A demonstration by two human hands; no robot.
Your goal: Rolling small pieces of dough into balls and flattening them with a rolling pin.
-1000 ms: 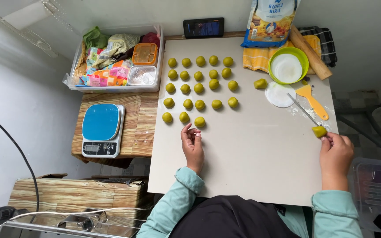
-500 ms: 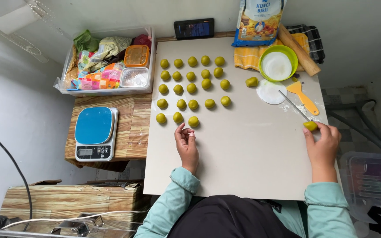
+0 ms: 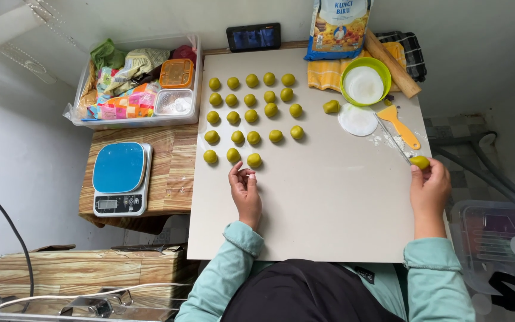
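Rows of several small green dough balls [image 3: 251,113] lie on a beige board [image 3: 323,197]. My left hand [image 3: 245,191] rests palm-up on the board just below the nearest ball [image 3: 254,160], fingers curled, holding nothing I can see. My right hand [image 3: 429,186] at the board's right edge pinches a small green dough piece [image 3: 419,161] beside the tip of a thin metal knife [image 3: 391,139]. One loose dough lump [image 3: 331,107] sits near a white flattened disc [image 3: 357,119].
A green bowl of flour [image 3: 364,83], an orange scraper [image 3: 400,126], a rolling pin [image 3: 390,56], a flour bag [image 3: 337,27] and a yellow cloth sit at the back right. A phone [image 3: 253,36] stands behind. Left: a clear bin of packets [image 3: 135,83] and a blue kitchen scale [image 3: 121,177].
The view has drifted so everything sits further left and higher. My right hand stays on the green dough piece by the knife; my left hand stays curled below the balls.
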